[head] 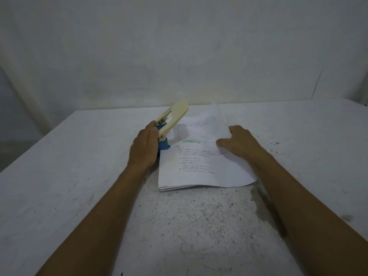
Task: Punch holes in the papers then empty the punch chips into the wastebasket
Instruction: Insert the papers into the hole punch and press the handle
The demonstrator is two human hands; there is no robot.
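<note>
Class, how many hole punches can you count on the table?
1: the hole punch stands at the paper stack's left edge, against the left hand. None looks hidden.

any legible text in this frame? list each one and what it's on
"APPROVED": green stamp on the top sheet of the paper stack.
Printed lines on that sheet: too small and blurred to read.
Label on the hole punch handle: too blurred to read.

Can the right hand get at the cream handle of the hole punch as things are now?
Probably yes: the handle stands raised and uncovered, with only flat papers between it and the right hand.
</note>
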